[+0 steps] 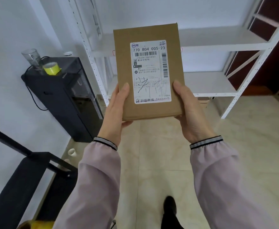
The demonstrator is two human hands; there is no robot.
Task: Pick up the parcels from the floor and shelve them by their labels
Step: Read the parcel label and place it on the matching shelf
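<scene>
- The left hand [117, 111] grips the lower left corner of a flat brown parcel [147, 70]: its thumb lies on the front face beside the label, and the other fingers are hidden behind the cardboard.
- The right hand [189, 113] takes the lower right corner the same way, thumb pressed on the front edge, remaining fingers wrapped under and behind the box.
- The parcel is held up in the air between both hands, in front of the shelving, its face turned to the camera.
- A white shipping label [151, 71] covers most of that face; it reads 770 B04 005-23 above barcodes, with handwriting scrawled across the lower part.
- Both arms wear pale pink sleeves [100, 179] with striped cuffs.
- Behind the parcel stands a white metal shelf unit [218, 45] with bare white boards, against a white wall.
- To the left, a black cabinet-like appliance [66, 98] carries a yellow tape roll [51, 68] and a clear glass container [32, 57] on its top.
- The floor [160, 162] is glossy beige tile; a dark shoe [169, 205] shows near the bottom edge.
- A black frame [19, 176] fills the lower left corner.
</scene>
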